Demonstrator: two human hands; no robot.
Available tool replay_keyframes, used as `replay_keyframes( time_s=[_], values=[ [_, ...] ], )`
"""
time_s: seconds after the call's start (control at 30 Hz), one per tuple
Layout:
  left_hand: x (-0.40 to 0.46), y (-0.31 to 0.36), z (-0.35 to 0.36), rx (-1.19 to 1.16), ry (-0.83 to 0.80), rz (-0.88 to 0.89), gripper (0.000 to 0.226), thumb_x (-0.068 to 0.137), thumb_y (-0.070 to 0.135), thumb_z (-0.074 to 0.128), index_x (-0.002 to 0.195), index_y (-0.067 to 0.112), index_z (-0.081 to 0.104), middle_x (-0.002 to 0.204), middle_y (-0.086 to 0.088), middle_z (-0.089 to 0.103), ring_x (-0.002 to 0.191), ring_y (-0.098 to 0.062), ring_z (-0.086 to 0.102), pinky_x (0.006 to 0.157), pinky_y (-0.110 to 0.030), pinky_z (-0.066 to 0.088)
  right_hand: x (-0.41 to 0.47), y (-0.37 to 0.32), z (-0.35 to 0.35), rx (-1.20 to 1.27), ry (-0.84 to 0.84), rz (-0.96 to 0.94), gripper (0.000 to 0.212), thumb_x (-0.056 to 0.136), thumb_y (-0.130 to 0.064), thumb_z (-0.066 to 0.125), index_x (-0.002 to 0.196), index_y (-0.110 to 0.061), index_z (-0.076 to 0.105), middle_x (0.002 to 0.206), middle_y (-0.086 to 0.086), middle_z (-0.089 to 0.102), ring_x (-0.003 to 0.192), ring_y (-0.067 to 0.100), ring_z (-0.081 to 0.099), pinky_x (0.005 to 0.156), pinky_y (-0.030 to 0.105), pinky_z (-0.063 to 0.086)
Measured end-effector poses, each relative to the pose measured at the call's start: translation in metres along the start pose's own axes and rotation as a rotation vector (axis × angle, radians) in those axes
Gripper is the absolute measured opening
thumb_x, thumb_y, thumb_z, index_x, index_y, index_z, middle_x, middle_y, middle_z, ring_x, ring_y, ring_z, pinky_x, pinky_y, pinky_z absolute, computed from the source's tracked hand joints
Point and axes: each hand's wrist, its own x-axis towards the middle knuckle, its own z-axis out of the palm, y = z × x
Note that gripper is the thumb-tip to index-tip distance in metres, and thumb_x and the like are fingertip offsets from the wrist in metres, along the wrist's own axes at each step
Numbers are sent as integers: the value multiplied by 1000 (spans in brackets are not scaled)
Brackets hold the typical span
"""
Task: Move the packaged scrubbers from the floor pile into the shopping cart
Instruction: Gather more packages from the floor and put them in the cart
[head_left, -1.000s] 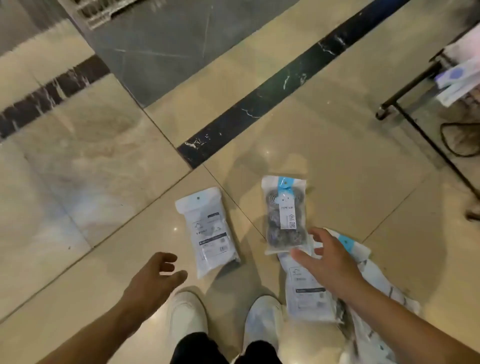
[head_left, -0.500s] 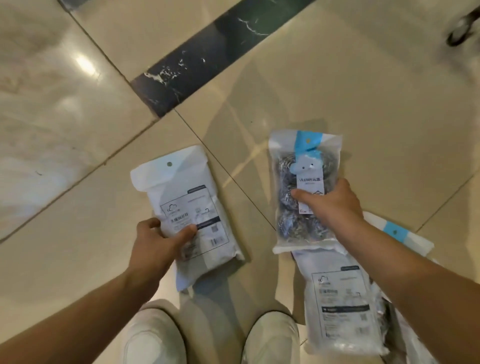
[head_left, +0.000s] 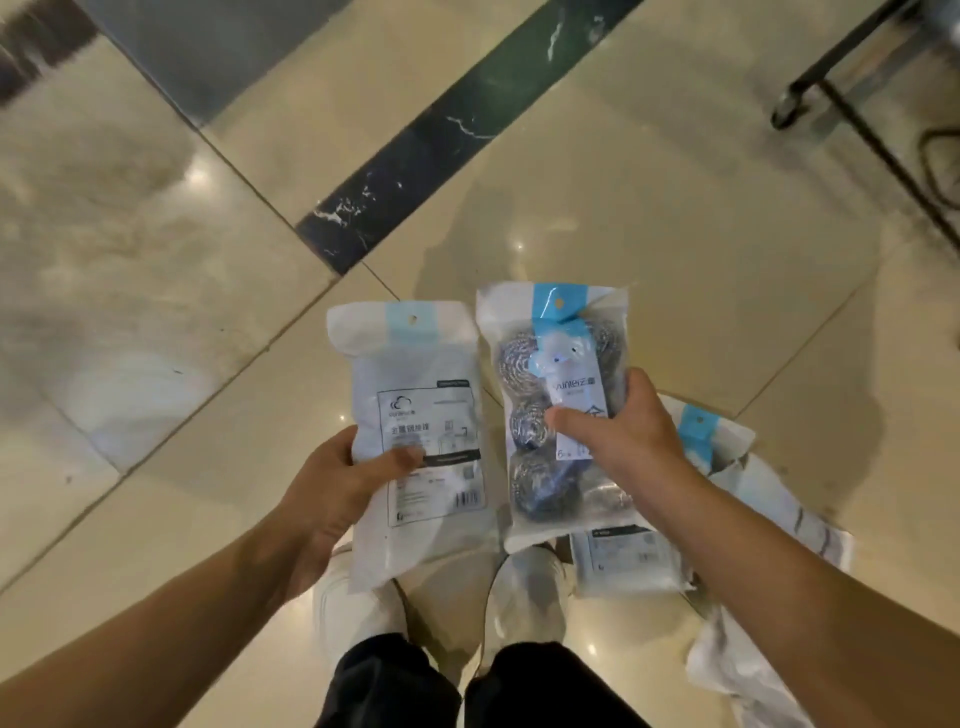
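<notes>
1. Grip, left: the left hand (head_left: 332, 499) holds one white pack (head_left: 421, 441) by its lower left edge, thumb across the printed back label, fingers curled behind.
2. Grip, right: the right hand (head_left: 628, 441) holds a second pack, the clear pack (head_left: 556, 410), at mid-height, thumb on its front; steel scrubbers show through the film.
3. Position: both held packs are up off the floor (head_left: 156, 260), side by side above the person's shoes (head_left: 524, 597), edges nearly touching, white pack to the left.
4. Orientation: each held pack has its long axis running away from the shoes, blue hang-tab end farthest from them. The white pack shows its back, the clear pack its front.
5. Done: judged from this view, two packs are lifted. None is seen placed in a cart.
6. Left: a pile (head_left: 727, 519) lies on the floor just right of the shoes, several packs overlapping; the count cannot be told.
7. Cart: a dark metal frame (head_left: 852, 119) stands well beyond the shoes to the right. It may be the cart, but no basket shows, so that is unconfirmed.
8. Judgement: the task is at an early stage, with the carry and drop of both packs outstanding, then the pile.
</notes>
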Motion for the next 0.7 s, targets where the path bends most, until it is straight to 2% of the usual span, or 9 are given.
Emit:
replay_keyframes(
  time_s=[0.07, 0.13, 0.2, 0.33, 0.43, 0.5, 0.6, 0.7],
  values=[
    [-48, 24, 1, 8, -23, 13, 39, 86, 21, 82, 124, 19, 70, 112, -3, 81, 102, -27, 78, 95, -50, 59, -44, -15, -23, 48, -11, 8, 59, 73, -40, 92, 114, -26, 52, 102, -8, 73, 89, 18, 72, 75, 38, 56],
    [-97, 50, 2, 26, -45, 18, 45, 82, 23, 85, 124, 19, 69, 113, -4, 81, 103, -29, 78, 98, -53, 58, -93, -33, -49, 130, -21, 22, 56, 75, -34, 92, 114, -25, 53, 102, -7, 74, 88, 16, 72, 72, 35, 54],
    [-148, 76, 3, 46, -62, 18, 41, 86, 22, 83, 124, 20, 69, 113, -4, 81, 103, -29, 78, 99, -56, 58, -143, -52, -76, 188, -19, 24, 55, 76, -31, 92, 116, -26, 55, 105, -8, 74, 89, 14, 72, 74, 36, 55],
    [-262, 119, 3, 33, -71, 22, 34, 92, 20, 74, 126, 20, 70, 117, -6, 80, 106, -31, 77, 101, -56, 56, -244, -84, -140, 244, -18, 27, 54, 73, -33, 92, 114, -30, 56, 107, -8, 76, 95, 17, 73, 90, 49, 59],
    [-364, 142, 11, 60, -52, 17, 33, 91, 19, 75, 124, 20, 72, 116, -7, 80, 105, -32, 77, 99, -51, 57, -339, -93, -181, 321, 7, 47, 61, 63, -43, 90, 113, -33, 56, 107, -10, 75, 97, 19, 74, 90, 54, 61],
    [-427, 160, 19, 111, -42, 47, 31, 91, 19, 74, 122, 20, 72, 112, -6, 81, 102, -31, 78, 94, -48, 59, -401, -100, -207, 363, 28, 42, 60, 56, -48, 87, 107, -39, 56, 105, -11, 74, 96, 19, 74, 83, 51, 64],
    [-501, 185, 30, 202, -35, 115, 34, 91, 18, 74, 125, 17, 71, 113, -6, 81, 104, -31, 77, 93, -45, 59, -477, -110, -249, 462, 53, 8, 52, 73, -31, 90, 110, -37, 53, 103, -14, 72, 95, 15, 74, 72, 39, 62],
    [-554, 205, 42, 239, -101, 195, 37, 91, 19, 73, 127, 15, 69, 115, -8, 80, 106, -33, 76, 90, -43, 60, -532, -111, -289, 516, 103, -46, 52, 79, -25, 89, 111, -40, 50, 100, -23, 68, 94, 0, 67, 87, 37, 57]
  ],
)
